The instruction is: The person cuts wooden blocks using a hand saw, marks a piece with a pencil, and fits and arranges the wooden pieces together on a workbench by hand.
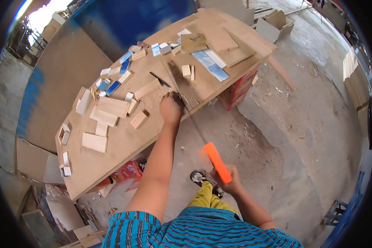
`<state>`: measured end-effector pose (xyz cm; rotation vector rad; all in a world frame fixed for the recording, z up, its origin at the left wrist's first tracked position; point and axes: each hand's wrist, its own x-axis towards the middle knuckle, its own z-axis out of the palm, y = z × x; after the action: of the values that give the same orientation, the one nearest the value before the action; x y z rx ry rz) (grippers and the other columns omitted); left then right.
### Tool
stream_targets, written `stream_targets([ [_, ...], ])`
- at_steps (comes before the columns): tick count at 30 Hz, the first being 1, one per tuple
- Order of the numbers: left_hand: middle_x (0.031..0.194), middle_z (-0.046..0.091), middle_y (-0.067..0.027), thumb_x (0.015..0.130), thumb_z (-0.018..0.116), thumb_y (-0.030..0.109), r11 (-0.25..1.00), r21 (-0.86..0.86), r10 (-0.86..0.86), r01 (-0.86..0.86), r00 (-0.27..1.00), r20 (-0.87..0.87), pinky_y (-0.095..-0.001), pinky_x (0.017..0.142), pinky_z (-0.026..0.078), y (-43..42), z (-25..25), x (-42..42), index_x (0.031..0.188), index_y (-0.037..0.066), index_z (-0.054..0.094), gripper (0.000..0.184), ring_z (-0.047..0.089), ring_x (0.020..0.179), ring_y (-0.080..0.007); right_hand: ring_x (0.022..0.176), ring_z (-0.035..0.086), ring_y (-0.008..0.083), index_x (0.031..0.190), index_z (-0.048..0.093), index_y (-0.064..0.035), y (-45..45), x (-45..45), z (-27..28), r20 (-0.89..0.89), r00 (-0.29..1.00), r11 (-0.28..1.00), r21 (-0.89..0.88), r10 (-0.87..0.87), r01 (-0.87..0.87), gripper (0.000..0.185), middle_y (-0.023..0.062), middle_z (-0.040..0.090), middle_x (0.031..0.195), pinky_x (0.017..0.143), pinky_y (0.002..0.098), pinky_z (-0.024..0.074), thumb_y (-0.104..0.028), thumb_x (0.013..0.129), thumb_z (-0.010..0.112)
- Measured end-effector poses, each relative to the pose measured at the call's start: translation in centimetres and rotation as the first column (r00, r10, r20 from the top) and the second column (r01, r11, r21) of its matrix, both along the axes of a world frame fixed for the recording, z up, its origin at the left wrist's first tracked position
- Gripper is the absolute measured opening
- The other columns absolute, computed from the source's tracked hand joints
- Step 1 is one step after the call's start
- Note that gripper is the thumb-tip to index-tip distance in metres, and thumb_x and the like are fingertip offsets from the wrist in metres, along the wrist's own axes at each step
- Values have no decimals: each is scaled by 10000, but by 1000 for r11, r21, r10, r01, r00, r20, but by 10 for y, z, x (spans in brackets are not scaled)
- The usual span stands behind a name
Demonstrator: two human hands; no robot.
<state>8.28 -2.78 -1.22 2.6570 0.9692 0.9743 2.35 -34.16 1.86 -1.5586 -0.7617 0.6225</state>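
My right hand [232,182] is wrapped around the orange handle of a handsaw [217,162], below the table's front edge. The saw's thin blade, blurred, runs up from the handle to the edge beside my left hand [172,108]. That hand presses down on the tabletop near the edge with its fingers curled; what lies under them is hidden. Just beyond it lies a thin dark tool [159,79], its kind unclear. A long wood strip [147,89] and a small wood block [139,119] lie to the left of that hand.
Many wood offcuts [94,141] and blue-painted pieces lie along the wooden table [124,142]. Flat boards [239,51] are stacked at its far right. Red boxes [240,89] stand underneath. Debris covers the concrete floor [252,136], and a stool [335,211] stands at right.
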Motion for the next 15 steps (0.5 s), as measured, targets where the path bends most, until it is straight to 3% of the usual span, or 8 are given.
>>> stream_targets([
  [2,777,650,-178,815,569,127,1000,24,-1,2,999,-40,-431,689,501,-1,1,0,738,21,646,151,618,757,-357,561,604,235,756,607,-25,-12,9,-7,-84,996,1000,9,-11,12,124,111,583,624,546,318,465,-91,804,701],
  [5,766,651,-175,812,575,130,1000,31,6,-5,999,-44,-428,690,502,-4,6,2,733,20,651,154,620,755,-352,555,604,244,756,611,-34,-23,-15,-10,-50,999,998,68,-5,8,137,109,579,614,540,313,461,-116,796,712],
  [9,768,649,-171,809,575,130,999,41,-14,15,1000,-25,-426,691,500,1,-1,2,741,22,651,148,619,752,-349,537,595,288,763,618,-54,-26,-13,-12,161,987,999,52,6,-15,134,108,565,604,518,329,450,-130,802,721],
  [10,775,645,-180,809,564,123,999,28,-31,32,999,-24,-437,694,500,2,0,3,737,20,643,149,618,757,-359,537,583,228,779,619,-51,-15,-6,-16,167,983,997,-32,73,-69,107,96,579,627,535,309,450,-105,811,707],
  [12,789,639,-197,810,541,110,998,-8,-65,65,998,-26,-458,701,499,2,-2,1,730,16,627,150,616,766,-380,557,539,152,799,610,-31,39,19,-30,77,997,997,70,-12,6,103,75,581,651,550,295,441,-94,832,684],
  [15,790,639,-192,807,539,109,996,20,-82,83,995,-52,-454,700,499,5,-5,1,730,18,624,147,614,760,-379,585,496,116,799,590,-3,104,42,-13,-70,993,984,146,-95,105,123,62,564,652,556,290,432,-90,854,657],
])
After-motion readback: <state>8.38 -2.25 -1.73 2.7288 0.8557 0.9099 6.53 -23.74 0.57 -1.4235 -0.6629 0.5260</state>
